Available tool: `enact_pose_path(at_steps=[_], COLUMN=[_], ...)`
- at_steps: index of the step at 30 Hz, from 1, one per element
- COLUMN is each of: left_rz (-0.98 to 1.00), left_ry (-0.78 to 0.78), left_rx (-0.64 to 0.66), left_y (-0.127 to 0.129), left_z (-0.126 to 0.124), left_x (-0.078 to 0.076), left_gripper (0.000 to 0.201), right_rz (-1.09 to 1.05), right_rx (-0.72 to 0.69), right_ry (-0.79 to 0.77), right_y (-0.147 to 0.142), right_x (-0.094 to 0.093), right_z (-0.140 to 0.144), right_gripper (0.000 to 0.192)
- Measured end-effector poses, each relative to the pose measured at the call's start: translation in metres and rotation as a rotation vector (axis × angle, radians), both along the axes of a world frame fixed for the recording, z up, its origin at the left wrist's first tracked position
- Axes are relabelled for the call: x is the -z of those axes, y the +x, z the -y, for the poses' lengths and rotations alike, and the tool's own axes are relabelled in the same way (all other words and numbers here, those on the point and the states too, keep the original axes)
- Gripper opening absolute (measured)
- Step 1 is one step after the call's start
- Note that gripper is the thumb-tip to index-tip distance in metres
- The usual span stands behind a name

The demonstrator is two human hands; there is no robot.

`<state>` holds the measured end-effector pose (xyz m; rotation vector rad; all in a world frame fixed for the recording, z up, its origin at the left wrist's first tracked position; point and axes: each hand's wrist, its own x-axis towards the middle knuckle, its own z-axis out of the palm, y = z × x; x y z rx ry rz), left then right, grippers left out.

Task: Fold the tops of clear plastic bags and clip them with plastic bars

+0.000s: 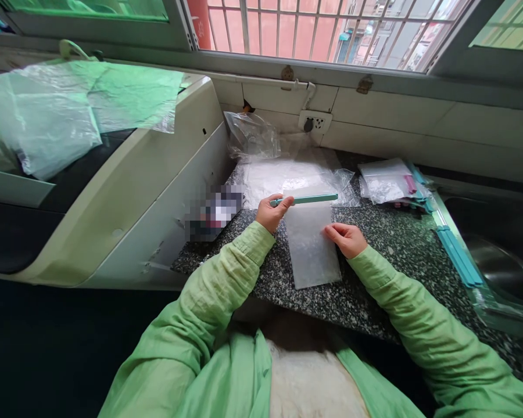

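Observation:
My left hand (273, 213) grips one end of a slim teal stick-like piece (316, 198), perhaps a bag sealing clip, which lies level across the upper part of a frosted plastic bag (311, 249). Whether the piece is fixed to the bag or only in front of it, I cannot tell. At the bag's right edge, my right hand (347, 238) pinches the plastic between thumb and fingers. The bag hangs or lies above the speckled dark countertop (370, 290). Behind it is a spread of clear plastic bags (270, 177).
Filled bags (386, 180) with pink and teal pieces lie at the back right. Several teal strips (459, 255) rest beside a metal sink (505, 270). A large cream machine (157, 157) borders the counter on the left. A socket (316, 122) is on the tiled wall.

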<state>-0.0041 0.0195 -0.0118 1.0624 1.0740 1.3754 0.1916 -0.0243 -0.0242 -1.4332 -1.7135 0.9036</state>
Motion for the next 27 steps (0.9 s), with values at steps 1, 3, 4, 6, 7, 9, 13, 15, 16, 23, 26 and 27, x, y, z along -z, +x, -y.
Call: enact_pose_path(at_steps=[1, 3, 4, 6, 7, 9, 13, 15, 16, 23, 26, 27], left_rz=[-0.001, 0.000, -0.001, -0.005, -0.009, -0.016, -0.034, -0.037, -0.035, -0.036, -0.032, -0.029], left_ry=[0.001, 0.009, 0.016, 0.029, 0.036, 0.049, 0.074, 0.075, 0.073, 0.069, 0.063, 0.056], left_rx=[-0.009, -0.025, -0.028, -0.028, -0.026, -0.021, -0.042, -0.074, -0.089, -0.114, -0.103, -0.095], left_y=[-0.0006, -0.0013, -0.0016, -0.0020, -0.0023, -0.0028, -0.0032, -0.0028, -0.0024, -0.0013, -0.0016, -0.0017], left_z=[-0.0006, -0.0012, -0.0012, -0.0009, -0.0005, 0.0002, 0.0010, 0.0006, 0.0002, -0.0029, -0.0031, -0.0028], left_x=[0.0003, 0.0004, 0.0002, -0.0006, -0.0010, -0.0017, -0.0016, -0.0004, 0.0004, 0.0070, 0.0070, 0.0062], left_gripper=[0.049, 0.050, 0.050, 0.050, 0.050, 0.050, 0.048, 0.046, 0.046, 0.040, 0.040, 0.040], right_rz=[0.013, 0.024, 0.023, 0.009, -0.002, -0.025, -0.044, -0.040, -0.035, -0.007, -0.008, -0.010], right_rx=[-0.004, 0.001, 0.006, 0.019, 0.024, 0.029, 0.028, 0.027, 0.027, 0.031, 0.031, 0.030], right_ry=[0.006, 0.007, 0.003, -0.003, -0.007, -0.010, -0.003, 0.008, 0.014, 0.036, 0.029, 0.027], right_y=[-0.0002, -0.0006, -0.0008, -0.0010, -0.0011, -0.0012, -0.0016, -0.0020, -0.0022, -0.0019, -0.0015, -0.0014], right_x=[-0.0004, -0.0007, -0.0005, 0.0005, 0.0013, 0.0030, 0.0041, 0.0031, 0.0024, 0.0013, 0.0014, 0.0012], right_z=[0.0002, 0.0005, 0.0005, 0.0005, 0.0004, 0.0003, 0.0006, 0.0009, 0.0010, 0.0006, 0.0007, 0.0008], right_gripper=[0.043, 0.043, 0.043, 0.042, 0.042, 0.041, 0.040, 0.040, 0.039, 0.039, 0.039, 0.039])
